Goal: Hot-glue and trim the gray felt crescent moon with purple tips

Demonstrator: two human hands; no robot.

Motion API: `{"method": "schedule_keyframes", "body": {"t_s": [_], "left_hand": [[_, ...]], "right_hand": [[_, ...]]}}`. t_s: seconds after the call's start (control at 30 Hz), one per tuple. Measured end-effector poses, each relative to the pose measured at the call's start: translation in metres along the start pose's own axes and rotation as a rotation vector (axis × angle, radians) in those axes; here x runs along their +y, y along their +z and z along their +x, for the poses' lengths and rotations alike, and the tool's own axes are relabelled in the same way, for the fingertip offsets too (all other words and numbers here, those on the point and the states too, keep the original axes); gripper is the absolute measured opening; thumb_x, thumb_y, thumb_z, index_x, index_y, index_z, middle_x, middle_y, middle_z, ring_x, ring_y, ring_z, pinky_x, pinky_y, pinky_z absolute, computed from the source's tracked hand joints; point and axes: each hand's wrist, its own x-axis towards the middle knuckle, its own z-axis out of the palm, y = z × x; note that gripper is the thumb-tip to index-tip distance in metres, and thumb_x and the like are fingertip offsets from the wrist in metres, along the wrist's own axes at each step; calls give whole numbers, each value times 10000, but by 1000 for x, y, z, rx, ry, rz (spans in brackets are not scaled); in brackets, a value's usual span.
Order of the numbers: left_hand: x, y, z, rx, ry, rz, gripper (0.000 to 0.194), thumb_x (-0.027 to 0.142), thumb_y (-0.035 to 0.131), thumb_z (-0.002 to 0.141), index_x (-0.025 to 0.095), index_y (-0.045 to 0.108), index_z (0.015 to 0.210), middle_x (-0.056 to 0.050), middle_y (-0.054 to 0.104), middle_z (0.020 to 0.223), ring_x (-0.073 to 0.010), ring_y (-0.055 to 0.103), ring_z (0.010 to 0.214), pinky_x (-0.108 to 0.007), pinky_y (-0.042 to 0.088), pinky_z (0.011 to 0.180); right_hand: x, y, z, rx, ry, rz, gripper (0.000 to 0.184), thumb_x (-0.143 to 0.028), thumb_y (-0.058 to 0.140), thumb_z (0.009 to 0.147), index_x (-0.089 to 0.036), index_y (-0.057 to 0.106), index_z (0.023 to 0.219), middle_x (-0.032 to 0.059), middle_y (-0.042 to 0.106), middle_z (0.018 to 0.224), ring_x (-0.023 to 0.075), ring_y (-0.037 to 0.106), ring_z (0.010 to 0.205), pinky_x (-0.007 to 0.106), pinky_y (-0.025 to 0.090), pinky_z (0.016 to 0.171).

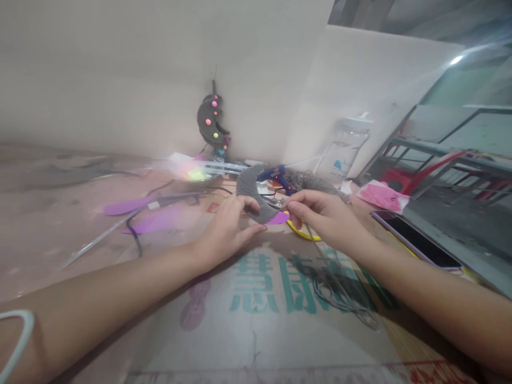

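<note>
- White band, one piece, goes around the left forearm, at the left border of the view.
- Pinkish counter offers the widest room for moving on this side; its back edge meets the pale wall.
- Two purple pieces lie there, near to each other.
- One dark ornament, moon-shaped, is upright by the wall, with at least seven small coloured balls on it.
- Left hand: its grip is pinching one grey crescent, wound with yarn, above the cardboard sheet.
- Green Chinese characters are printed on this sheet; the first seems 慧, the others I cannot read surely.
- One blue glue gun is behind the crescent, so the forward room is narrow.
- Right hand: its grip is pressed together, seemingly on grey yarn, beside the crescent's lower tip; loops lie on the sheet.
- One bottle carries a blue mark; its letters are too blurred.
- One pink packet and one phone are near the counter's right edge.
</note>
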Motion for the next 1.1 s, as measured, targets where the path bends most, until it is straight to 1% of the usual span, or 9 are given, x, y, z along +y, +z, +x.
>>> {"method": "schedule_keyframes", "body": {"t_s": [0.07, 0.13, 0.33, 0.57, 0.67, 0.77, 0.87, 0.97, 1.1], "left_hand": [[1, -1, 0, 0, -2, -5, 252, 286, 681, 843, 215, 513, 1016, -41, 615, 1032, -211, 573, 1007, -348, 466, 875], [1, -1, 1, 8, -3, -9, 262, 284, 690, 837, 211, 512, 1016, -41, 614, 1029, -206, 572, 1003, -341, 463, 882], [0, 0, 2, 18, 6, -20, 264, 264, 695, 829, 200, 503, 998, -46, 608, 1015, -201, 573, 990, -334, 469, 875], [2, -2, -1, -18, 15, -52, 244, 305, 647, 861, 218, 494, 1031, -48, 599, 1035, -209, 574, 1001, -352, 494, 870], [4, -2, -1, -4, 13, -67, 244, 302, 647, 856, 218, 495, 1027, -50, 600, 1030, -207, 578, 990, -350, 497, 867], [5, -2, 1, 49, 14, -53, 229, 272, 654, 840, 213, 499, 998, -45, 609, 1002, -201, 584, 973, -343, 489, 865], [4, -2, 2, 91, 8, -45, 230, 251, 658, 830, 208, 503, 995, -38, 613, 988, -189, 586, 956, -322, 482, 844], [4, -2, 2, 96, 4, -65, 240, 247, 661, 827, 207, 502, 1002, -33, 610, 983, -180, 585, 947, -306, 479, 827], [7, -3, 1, 67, 27, -87, 232, 237, 660, 823, 208, 498, 987, -30, 607, 967, -180, 583, 946, -303, 477, 826]], "right_hand": [[3, -6, 4, 9, 89, 63, 298, -476, 585, 859, -182, 629, 836, -35, 529, 533, 101, 455, 468, 234, 340, 464], [4, -10, 8, -9, 124, 49, 327, -499, 607, 832, -174, 639, 854, -45, 501, 511, 94, 419, 446, 233, 310, 447], [13, -13, 14, -9, 78, -52, 311, -474, 624, 816, -166, 668, 823, 13, 624, 693, 128, 524, 606, 258, 402, 574], [27, -17, 18, -31, 79, -76, 328, -489, 623, 827, -167, 672, 866, 19, 641, 724, 134, 541, 629, 260, 411, 578], [21, -20, 17, -77, 102, -50, 316, -480, 644, 810, -173, 669, 881, 18, 644, 732, 134, 546, 635, 256, 416, 576], [15, -25, 17, -190, 135, 1, 314, -480, 668, 788, -173, 660, 851, 10, 639, 721, 127, 542, 630, 249, 413, 569], [18, -30, 18, -283, 160, 5, 314, -485, 679, 778, -175, 658, 824, 5, 644, 732, 125, 552, 634, 248, 414, 573], [26, -34, 20, -301, 190, -11, 303, -477, 674, 788, -180, 653, 842, 4, 655, 756, 123, 565, 645, 241, 409, 569], [30, -34, 24, -255, 237, -30, 318, -480, 694, 761, -171, 641, 815, -27, 586, 651, 89, 484, 557, 218, 327, 498]]}}
